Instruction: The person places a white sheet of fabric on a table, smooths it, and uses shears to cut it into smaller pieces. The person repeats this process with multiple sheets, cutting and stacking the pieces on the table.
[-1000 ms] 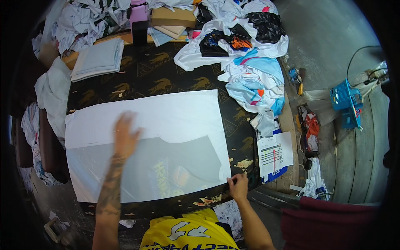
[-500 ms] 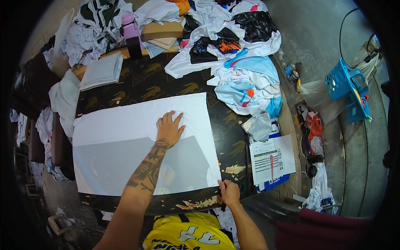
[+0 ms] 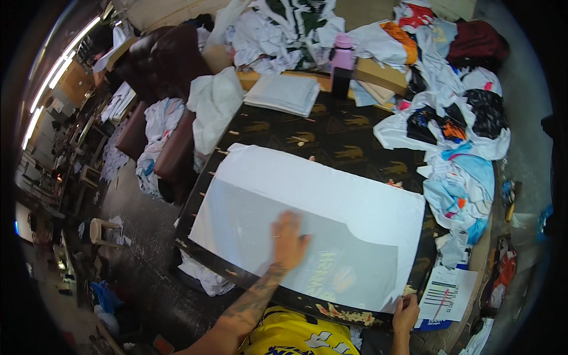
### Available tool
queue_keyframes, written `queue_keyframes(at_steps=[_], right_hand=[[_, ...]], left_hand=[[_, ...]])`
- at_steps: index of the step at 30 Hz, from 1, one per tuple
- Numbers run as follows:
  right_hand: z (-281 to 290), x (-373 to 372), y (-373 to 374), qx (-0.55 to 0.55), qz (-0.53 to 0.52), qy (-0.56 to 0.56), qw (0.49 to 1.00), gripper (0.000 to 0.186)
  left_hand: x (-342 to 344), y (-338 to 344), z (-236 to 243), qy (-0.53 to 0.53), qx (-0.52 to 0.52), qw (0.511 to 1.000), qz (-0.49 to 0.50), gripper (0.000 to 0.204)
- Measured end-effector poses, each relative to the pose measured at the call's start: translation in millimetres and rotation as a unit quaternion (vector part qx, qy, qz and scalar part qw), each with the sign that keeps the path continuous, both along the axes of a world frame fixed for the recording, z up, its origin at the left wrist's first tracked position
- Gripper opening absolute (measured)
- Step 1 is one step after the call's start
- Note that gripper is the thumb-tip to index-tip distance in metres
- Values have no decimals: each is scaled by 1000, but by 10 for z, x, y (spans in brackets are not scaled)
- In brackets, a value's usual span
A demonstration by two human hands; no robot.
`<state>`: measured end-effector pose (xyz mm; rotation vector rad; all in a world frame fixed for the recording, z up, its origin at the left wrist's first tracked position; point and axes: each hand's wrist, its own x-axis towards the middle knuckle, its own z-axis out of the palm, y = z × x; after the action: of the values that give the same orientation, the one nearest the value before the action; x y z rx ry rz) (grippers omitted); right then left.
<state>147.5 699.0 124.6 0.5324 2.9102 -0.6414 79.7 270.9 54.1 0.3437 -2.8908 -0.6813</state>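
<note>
A white sheet of thin fabric or paper [image 3: 307, 165] lies flat on the dark table. A large grey panel [image 3: 248, 231] with a curved notch shows on it, with faint printed marks near its near edge. My left hand [image 3: 289, 241] rests palm down on the grey panel, fingers stretched out and slightly blurred. At the sheet's near right corner, my right hand [image 3: 406, 315] has its fingers closed on the edge. The exact pinch is partly hidden.
The dark table [image 3: 349, 133] has a worn near edge. Folded cloths [image 3: 283, 94], a pink bottle [image 3: 342, 56] and heaped garments [image 3: 458, 183] line its far and right sides. Printed papers [image 3: 447, 293] lie at the right. A brown armchair [image 3: 171, 56] stands left.
The view has swung left, showing more of the room. My left hand has moved from beside the notch to the middle of the grey panel. My right hand stays at the corner.
</note>
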Motion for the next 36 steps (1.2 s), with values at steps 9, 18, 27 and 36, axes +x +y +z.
queue_keyframes(at_steps=[9,18,27,36], right_hand=[[-522,-2025,-1565,83,266,77,957,61],[-605,-2529,-1054,101,150,35,983,48],[-42,-3937,-201,75,37,239,967,19],[-1015,-6199,443,-179,-328,221,901,65]], left_hand=[[-110,-2664,-118,-19,-80,992,92,47],[-1326,-3102,-241,134,-164,977,-1,44],[-1769,-3088,-33,193,-196,956,104,35],[-219,-1793,395,10,-61,988,139,28]])
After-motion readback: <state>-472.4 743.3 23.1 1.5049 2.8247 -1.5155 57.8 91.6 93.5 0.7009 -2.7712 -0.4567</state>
